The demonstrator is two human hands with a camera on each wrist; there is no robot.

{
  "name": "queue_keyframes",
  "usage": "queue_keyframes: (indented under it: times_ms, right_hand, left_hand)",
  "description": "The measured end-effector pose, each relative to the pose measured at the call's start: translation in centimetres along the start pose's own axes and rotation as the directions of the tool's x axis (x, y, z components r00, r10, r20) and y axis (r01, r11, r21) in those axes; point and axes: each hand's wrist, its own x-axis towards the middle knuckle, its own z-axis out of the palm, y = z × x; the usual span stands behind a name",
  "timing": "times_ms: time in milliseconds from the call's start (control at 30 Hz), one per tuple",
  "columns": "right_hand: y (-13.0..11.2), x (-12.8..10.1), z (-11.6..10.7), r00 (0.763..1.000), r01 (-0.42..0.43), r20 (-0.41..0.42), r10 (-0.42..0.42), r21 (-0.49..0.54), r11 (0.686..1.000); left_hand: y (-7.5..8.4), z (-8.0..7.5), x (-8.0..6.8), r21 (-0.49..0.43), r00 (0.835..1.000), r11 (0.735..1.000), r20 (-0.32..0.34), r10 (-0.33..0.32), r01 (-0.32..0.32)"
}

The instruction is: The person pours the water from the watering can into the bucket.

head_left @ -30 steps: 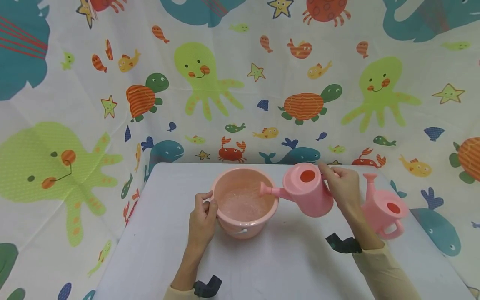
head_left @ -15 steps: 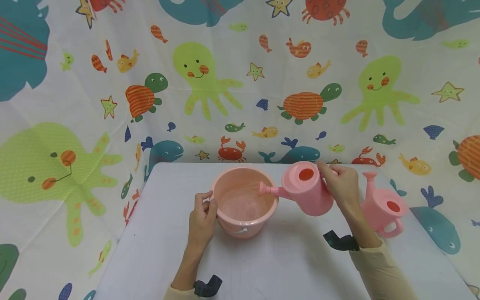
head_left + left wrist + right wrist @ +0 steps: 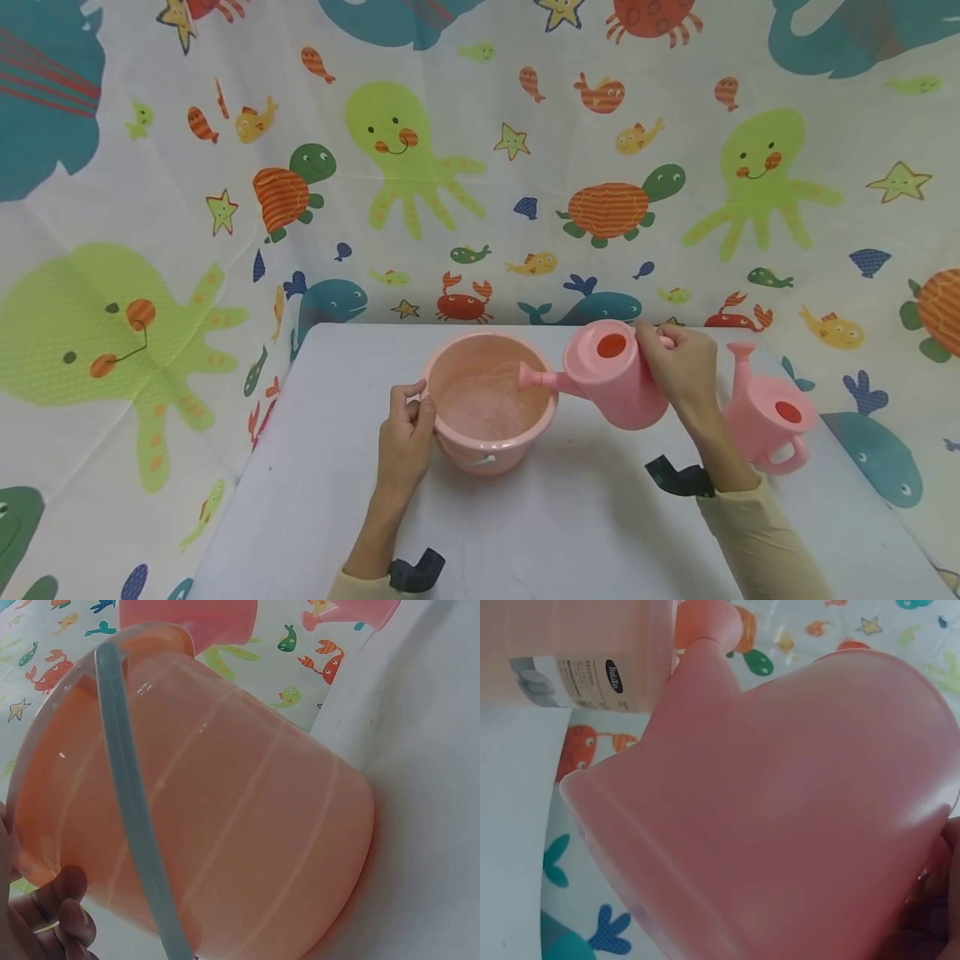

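Observation:
A light pink bucket [image 3: 483, 457] stands on the white table, with water [image 3: 487, 408] in it. My left hand [image 3: 405, 442] grips the bucket's left rim; in the left wrist view its curled fingers [image 3: 71, 881] show at the rim, beside the grey bail handle [image 3: 135, 802]. Above the table, my right hand [image 3: 682, 367] holds a pink watering can [image 3: 618, 383] by its handle, tilted left. Its spout head [image 3: 525, 377] is over the bucket's right rim, and fine streams of water fall from it. In the right wrist view the can's body [image 3: 780, 802] hides most of the hand.
A second pink watering can [image 3: 768, 421] stands upright on the table [image 3: 330, 467], right of my right forearm. A curtain [image 3: 465, 183] printed with sea animals hangs behind and along both sides. The bucket carries a label [image 3: 592, 681] on its right side.
The watering can in my right hand has risen very slightly and still sprays water into the bucket. My left hand keeps its hold on the rim. The second can has not moved.

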Motion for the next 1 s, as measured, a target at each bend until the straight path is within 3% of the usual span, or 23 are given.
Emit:
queue_keyframes:
  times_ms: [467, 733, 1000]
  right_hand:
    - [0.13, 0.36, 0.07, 0.999, 0.048, 0.005, -0.048, -0.018, 0.999]
    - [0.29, 0.69, 0.31, 0.996, 0.092, -0.001, -0.092, -0.026, 0.995]
    - [0.40, 0.78, 0.41, 0.997, 0.082, 0.006, -0.081, -0.034, 0.996]
  left_hand:
    - [0.17, -0.04, 0.10, 0.001, 1.000, 1.000, 0.000, -0.011, 0.011]
    - [-0.05, -0.01, 0.17, -0.001, 1.000, 1.000, -0.008, 0.017, -0.017]
    - [-0.21, -0.07, 0.23, -0.009, 1.000, 1.000, -0.004, 0.016, -0.016]
